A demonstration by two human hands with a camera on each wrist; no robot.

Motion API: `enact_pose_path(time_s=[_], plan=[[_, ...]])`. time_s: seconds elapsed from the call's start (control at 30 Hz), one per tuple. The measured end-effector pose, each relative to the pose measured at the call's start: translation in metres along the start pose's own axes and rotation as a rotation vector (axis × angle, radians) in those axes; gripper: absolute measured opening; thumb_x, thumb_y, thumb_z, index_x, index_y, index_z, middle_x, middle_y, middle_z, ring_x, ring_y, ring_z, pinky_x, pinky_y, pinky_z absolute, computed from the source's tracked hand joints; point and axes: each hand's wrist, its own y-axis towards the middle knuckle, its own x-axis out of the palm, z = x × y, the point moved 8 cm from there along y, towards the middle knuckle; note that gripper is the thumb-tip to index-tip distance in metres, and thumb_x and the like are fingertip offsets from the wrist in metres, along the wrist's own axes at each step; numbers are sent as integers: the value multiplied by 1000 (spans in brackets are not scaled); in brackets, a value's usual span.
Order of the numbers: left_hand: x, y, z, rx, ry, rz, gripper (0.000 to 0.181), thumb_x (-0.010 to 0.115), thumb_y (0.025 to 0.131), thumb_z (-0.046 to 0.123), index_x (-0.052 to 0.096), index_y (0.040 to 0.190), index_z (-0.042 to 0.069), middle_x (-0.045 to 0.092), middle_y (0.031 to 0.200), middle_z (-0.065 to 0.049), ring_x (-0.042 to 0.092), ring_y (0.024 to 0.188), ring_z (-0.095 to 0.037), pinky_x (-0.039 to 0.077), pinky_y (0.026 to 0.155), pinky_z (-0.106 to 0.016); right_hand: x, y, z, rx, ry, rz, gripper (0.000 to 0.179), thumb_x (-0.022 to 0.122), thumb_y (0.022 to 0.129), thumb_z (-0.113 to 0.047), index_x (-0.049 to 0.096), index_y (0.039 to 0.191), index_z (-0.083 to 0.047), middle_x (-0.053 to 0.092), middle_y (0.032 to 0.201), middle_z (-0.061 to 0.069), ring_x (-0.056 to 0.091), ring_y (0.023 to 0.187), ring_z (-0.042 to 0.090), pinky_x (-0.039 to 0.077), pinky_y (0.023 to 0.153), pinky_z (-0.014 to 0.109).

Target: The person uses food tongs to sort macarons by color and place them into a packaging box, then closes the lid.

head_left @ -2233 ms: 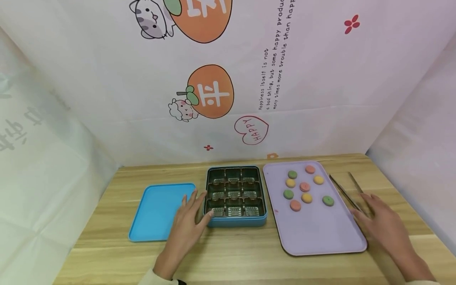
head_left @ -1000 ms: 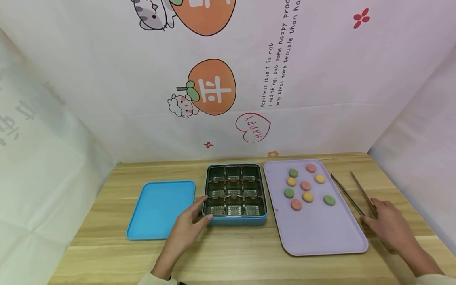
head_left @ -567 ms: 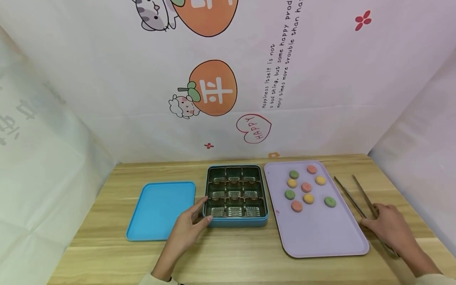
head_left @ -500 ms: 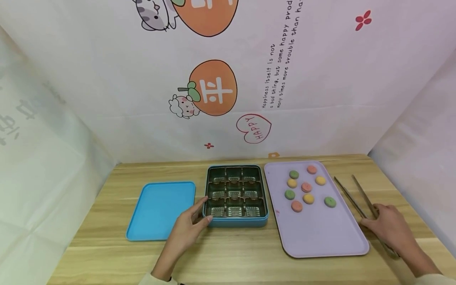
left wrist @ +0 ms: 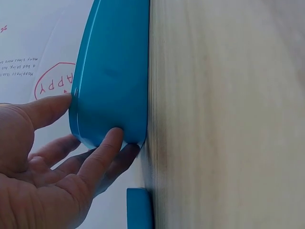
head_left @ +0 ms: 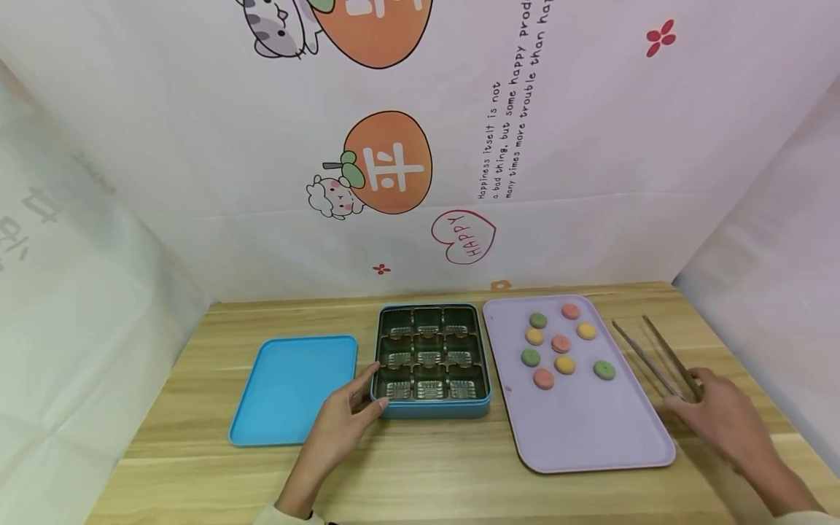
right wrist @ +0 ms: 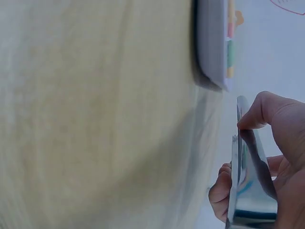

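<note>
Presently, from my remote station, I logged both hands as occupied. Left hand [head_left: 341, 423]: partly closed round the near left corner of the blue box [head_left: 436, 410], thumb at the rim, fingers against the side. Right hand [head_left: 725, 415]: thumb and fingers round the metal tongs [head_left: 672, 357], whose arms stood well apart with nothing between them. I could not tell whether the tips cleared the tabletop [head_left: 440, 474].

Positions: box at centre, its nine-compartment insert facing up; lilac tray [head_left: 590, 437] just to its right, carrying all nine macarons [head_left: 561, 343]; blue lid [head_left: 295, 386] flat on the left, near the box.

Risks, by my judgement:
1. One tong arm lay just beside the tray's right rim. A low leftward swing could have caught that rim and jarred the tray, shifting the macarons.
2. Several macarons sat near one another, so wide-set tips could have nudged a neighbour.
3. Too firm a squeeze might have cracked a shell; too light a one, with smooth metal, might have let it slip.
4. The left hand steadied one corner only; I expected an uneven push there to turn the box or drive it towards the tray.
</note>
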Motion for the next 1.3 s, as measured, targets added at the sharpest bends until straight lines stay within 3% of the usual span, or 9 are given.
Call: enact_pose_path(time_s=[0.23, 0.3, 0.37, 0.43, 0.5, 0.6, 0.8, 0.97, 1.3], plan=[[-1, 1, -1, 2, 17, 5, 63, 72, 101, 22, 48, 159, 21, 42, 163, -23, 56, 137, -46, 57, 82, -39, -12, -2, -20, -86, -24, 68, 63, 79, 90, -22, 54, 127, 23, 65, 90, 30, 59, 73, 33, 47, 54, 43], [-2, 1, -1, -2, 11, 5, 64, 73, 100, 22, 48, 159, 21, 45, 161, -23, 69, 118, -41, 51, 70, -32, -14, -3, -26, -110, -31, 89, 60, 79, 88, -19, 57, 125, 22, 66, 92, 32, 61, 74, 36, 50, 56, 49], [-2, 2, -2, -14, 6, 0, 65, 73, 100, 22, 47, 160, 22, 63, 142, -23, 70, 85, -28, 45, 59, -28, -14, -5, -32, -132, -32, 96, 58, 79, 88, -17, 58, 124, 21, 66, 93, 33, 62, 74, 38, 51, 59, 55], [-2, 2, -2, -25, -1, -6, 66, 73, 100, 22, 47, 160, 23, 70, 100, -16, 51, 61, -15, 39, 53, -26, -15, -5, -38, -152, -28, 105, 56, 79, 87, -16, 59, 124, 21, 65, 98, 38, 63, 77, 44, 52, 63, 61], [-2, 2, -2, -28, -7, -12, 66, 73, 100, 22, 46, 160, 23, 52, 70, -4, 37, 55, -10, 35, 50, -25, -15, -6, -44, -168, -24, 108, 56, 79, 86, -16, 60, 123, 21, 65, 100, 41, 64, 78, 46, 52, 64, 63], [-1, 3, -1, -22, -10, -16, 66, 73, 100, 22, 45, 161, 23, 34, 59, 4, 33, 54, -9, 33, 51, -24, -15, -7, -52, -187, -17, 108, 57, 79, 85, -16, 60, 124, 21, 64, 104, 43, 64, 79, 46, 52, 66, 64], [-1, 3, -2, -24, -13, -20, 67, 73, 100, 23, 45, 161, 23, 35, 60, 4, 33, 54, -11, 33, 51, -25, -12, -7, -63, -210, -33, 99, 55, 77, 85, -15, 62, 125, 20, 66, 99, 36, 61, 74, 35, 51, 59, 51], [-1, 3, -2, -24, -5, -16, 67, 73, 100, 24, 46, 161, 22, 35, 60, 4, 33, 54, -10, 34, 51, -25, -6, -4, -64, -220, -55, 62, 49, 76, 86, -12, 65, 121, 20, 61, 84, 16, 48, 69, 22, 36, 55, 30], [-2, 2, -2, -28, 10, 0, 66, 73, 100, 24, 47, 160, 22, 48, 76, -2, 31, 54, -9, 34, 52, -25, 2, 4, -66, -229, -79, 23, 27, 72, 90, -11, 69, 104, 12, 56, 82, 11, 45, 67, 20, 32, 54, 30]])
